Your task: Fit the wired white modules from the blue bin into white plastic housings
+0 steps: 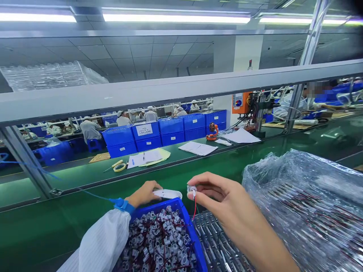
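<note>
Right hand (229,204) pinches a wired part (192,189); left hand (143,193) grips white plastic (168,194); blue crate (188,226) brims with parts (159,238).

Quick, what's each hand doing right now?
Left hand: closed, holding a white oblong plastic piece.
Right hand: closed in a fingertip pinch, holding a small component with a red wire.

Fluorescent tubes (176,17) light a tiled ceiling (124,56) — a white pillar (248,53), blue crates (172,132) beyond.
</note>
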### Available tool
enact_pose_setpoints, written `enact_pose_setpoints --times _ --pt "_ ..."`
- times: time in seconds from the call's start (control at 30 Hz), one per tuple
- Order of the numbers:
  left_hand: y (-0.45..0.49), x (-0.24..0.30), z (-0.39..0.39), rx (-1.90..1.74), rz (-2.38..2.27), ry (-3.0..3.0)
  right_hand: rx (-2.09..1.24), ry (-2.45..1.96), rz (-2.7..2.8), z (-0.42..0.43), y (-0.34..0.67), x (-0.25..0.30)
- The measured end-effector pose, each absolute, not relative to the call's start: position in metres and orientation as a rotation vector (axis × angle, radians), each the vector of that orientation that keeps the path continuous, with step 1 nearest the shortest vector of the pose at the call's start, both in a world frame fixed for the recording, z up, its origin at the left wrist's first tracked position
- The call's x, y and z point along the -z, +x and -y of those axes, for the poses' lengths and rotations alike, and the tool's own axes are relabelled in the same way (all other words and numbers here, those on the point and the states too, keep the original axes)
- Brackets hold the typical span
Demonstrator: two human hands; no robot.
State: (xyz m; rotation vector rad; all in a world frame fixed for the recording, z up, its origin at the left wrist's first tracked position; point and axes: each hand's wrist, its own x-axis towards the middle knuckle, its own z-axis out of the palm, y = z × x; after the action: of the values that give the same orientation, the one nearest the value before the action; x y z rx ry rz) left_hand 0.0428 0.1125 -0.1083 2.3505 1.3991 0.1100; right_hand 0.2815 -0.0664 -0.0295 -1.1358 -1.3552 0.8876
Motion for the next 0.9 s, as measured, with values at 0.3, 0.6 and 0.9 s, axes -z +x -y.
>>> enact_pose_setpoints --times 0.3,0.6,0.9 --pt "0.008 0.038 0.030 -0.758 -1.729 2.136 -0.933 -1.048 1.354 0.072 0.254 0.026" --pt "0.009 0.063 0.120 -1.186 -1.627 2.231 -0.808 -1.301 1.785 0.081 0.227 0.030" --pt "-0.008 0.065 0.120 -1.213 -1.485 2.288 -0.543 -1.522 2.046 0.073 0.212 0.046"
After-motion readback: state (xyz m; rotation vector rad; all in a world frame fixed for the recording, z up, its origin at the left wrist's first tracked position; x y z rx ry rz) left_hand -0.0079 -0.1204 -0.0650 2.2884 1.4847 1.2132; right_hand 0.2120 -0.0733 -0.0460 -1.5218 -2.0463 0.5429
